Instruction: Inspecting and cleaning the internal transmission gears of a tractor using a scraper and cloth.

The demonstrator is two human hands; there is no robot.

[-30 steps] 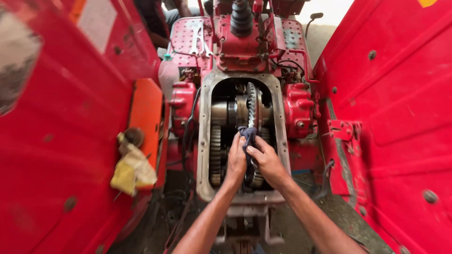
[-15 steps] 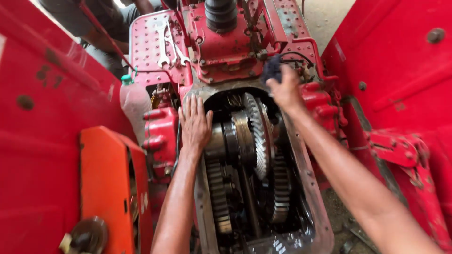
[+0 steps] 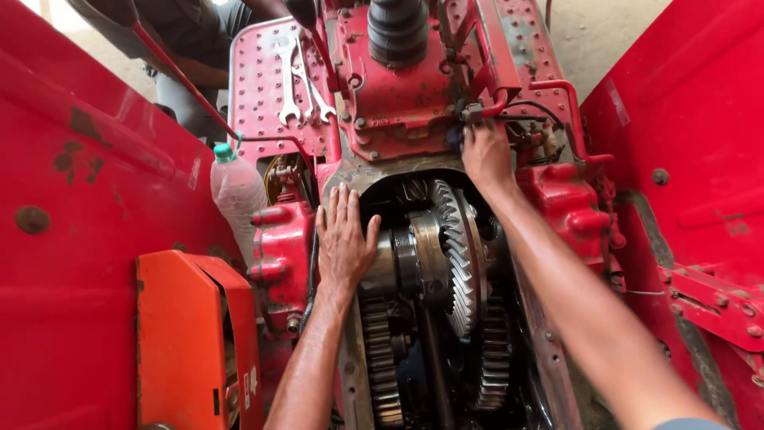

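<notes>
Left hand (image 3: 344,239) braces flat, fingers spread, on the housing rim (image 3: 350,179) beside the ring gear (image 3: 454,247), steadying the reach as the right hand (image 3: 485,155) curls its fingers around a dark cloth (image 3: 455,137) above it.

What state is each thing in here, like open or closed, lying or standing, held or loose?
Gear housing: open on top, gears exposed.
Large toothed gear: standing on edge inside the housing.
Plastic bottle: upright, green cap on.
Wrenches: lying loose on the studded red plate.
Left hand: flat, fingers spread on the housing's edge.
Right hand: at the housing's far rim, grip hidden.
</notes>
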